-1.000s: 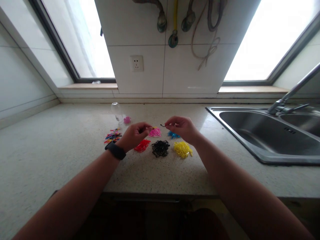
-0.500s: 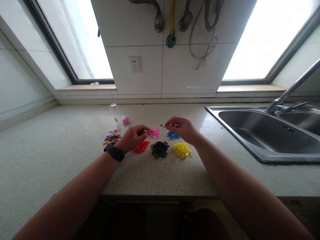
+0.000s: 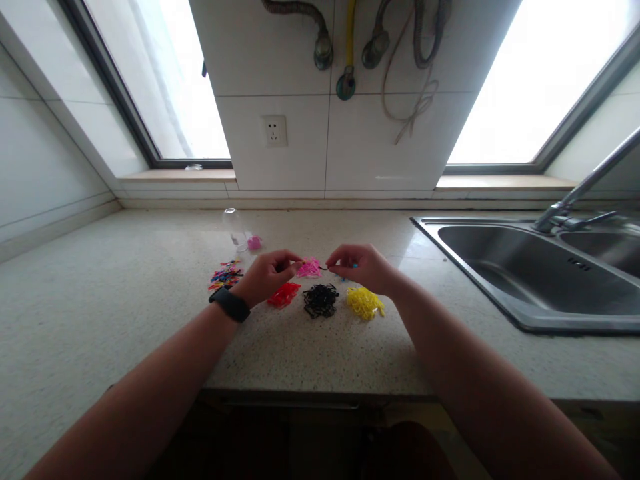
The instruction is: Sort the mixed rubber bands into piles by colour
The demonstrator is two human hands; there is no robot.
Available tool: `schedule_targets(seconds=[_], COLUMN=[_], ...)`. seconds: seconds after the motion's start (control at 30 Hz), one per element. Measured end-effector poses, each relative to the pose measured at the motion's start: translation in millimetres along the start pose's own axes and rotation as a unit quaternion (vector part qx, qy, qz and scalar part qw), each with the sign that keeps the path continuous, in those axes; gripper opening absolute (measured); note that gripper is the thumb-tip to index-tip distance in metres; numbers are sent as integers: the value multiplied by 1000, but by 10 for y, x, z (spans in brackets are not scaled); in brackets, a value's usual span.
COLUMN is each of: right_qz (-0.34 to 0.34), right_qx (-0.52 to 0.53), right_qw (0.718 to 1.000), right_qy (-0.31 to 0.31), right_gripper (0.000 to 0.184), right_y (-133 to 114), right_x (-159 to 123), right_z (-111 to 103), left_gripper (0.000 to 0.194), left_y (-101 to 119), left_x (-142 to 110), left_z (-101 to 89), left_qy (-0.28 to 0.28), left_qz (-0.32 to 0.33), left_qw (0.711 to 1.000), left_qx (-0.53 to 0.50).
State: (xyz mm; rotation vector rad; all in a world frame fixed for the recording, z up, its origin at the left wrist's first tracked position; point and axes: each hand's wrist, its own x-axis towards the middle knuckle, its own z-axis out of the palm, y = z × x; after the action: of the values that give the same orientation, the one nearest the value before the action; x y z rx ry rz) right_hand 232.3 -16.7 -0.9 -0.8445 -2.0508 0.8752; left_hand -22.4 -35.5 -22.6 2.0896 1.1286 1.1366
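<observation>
My left hand (image 3: 273, 273), with a dark watch on its wrist, pinches something tiny beside the pile of pink pieces (image 3: 310, 268); its fingertips mostly hide it. Between the thumb and finger of my right hand (image 3: 363, 268) is a thin black strip (image 3: 323, 269), its free end pointing at the left fingertips. Whether that end touches what the left hand holds, I cannot tell. Below the hands lie piles of small red pieces (image 3: 284, 295), black pieces (image 3: 321, 301) and yellow pieces (image 3: 366, 303). Blue pieces (image 3: 355, 265) are mostly hidden behind my right fingers.
Left of my hands lies a mixed-colour pile (image 3: 225, 275). A clear bottle (image 3: 235, 231) stands behind it, next to a pink cap (image 3: 254, 242). A steel sink (image 3: 480, 267) with a tap (image 3: 555, 213) is set into the speckled counter (image 3: 150, 287) on the right.
My right hand has come lower and slightly left, bringing the black strip close to the left fingertips. It now covers more of the blue pile. My left hand has stayed nearly still.
</observation>
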Motion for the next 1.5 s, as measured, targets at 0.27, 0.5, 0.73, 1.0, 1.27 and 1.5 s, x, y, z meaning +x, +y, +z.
schedule_targets(seconds=[0.27,0.5,0.73,1.0,1.27,1.5], right_qz=[6,-58,-74,-4,109,158], right_qx=[-101,-107,-95,-130,-208,-224], right_qw=[981,966,961,991,944,943], right_qy=[-165,-226,-248,-41,233,191], right_gripper=[14,11,12,22,31,30], right_y=[-20,-101,-82,141,820,1084], right_x=[-48,-44,-33,-3,57,103], right_z=[37,60,67,-253,-624,-622], left_gripper=[23,26,28,28,27,24], left_y=[-45,-41,-43,8,22,82], left_x=[-10,-2,1,-19,-34,-48], left_z=[2,0,1,0,-6,-10], left_qy=[2,-7,-8,-29,-40,-36], left_qz=[12,13,16,6,6,13], left_qw=[1000,1000,1000,1000,999,999], left_qx=[-9,0,-1,-5,-14,-21])
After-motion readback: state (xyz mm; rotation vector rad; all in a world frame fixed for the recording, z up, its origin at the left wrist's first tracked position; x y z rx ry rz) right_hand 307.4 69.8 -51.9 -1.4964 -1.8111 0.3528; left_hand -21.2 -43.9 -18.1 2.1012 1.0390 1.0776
